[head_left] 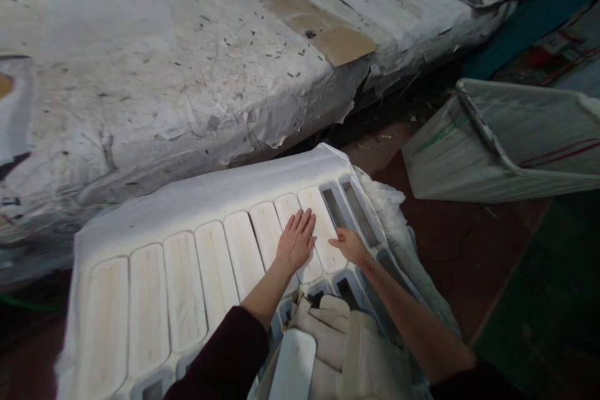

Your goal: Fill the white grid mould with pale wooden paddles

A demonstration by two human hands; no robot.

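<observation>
A white slotted tray (pixel 140 212) lies tilted in front of me, its long pockets filled with pale flat pads (pixel 182 287). My left hand (pixel 296 239) lies flat and open on the pads near the tray's right end, fingers together and stretched out. Beside it, my right hand (pixel 347 244) rests on the rightmost filled pad (pixel 323 225), fingers curled down at its edge; whether it grips the pad I cannot make out. Two empty slots (pixel 347 206) lie just right of that hand. A stack of loose pads (pixel 328 344) sits near my forearms.
A big worktable covered in stained white paper (pixel 187 75) runs across the back. A white bin or sack (pixel 506 144) stands at the right on a dark red floor (pixel 459 244). White fluffy material (pixel 398 225) lies along the tray's right side.
</observation>
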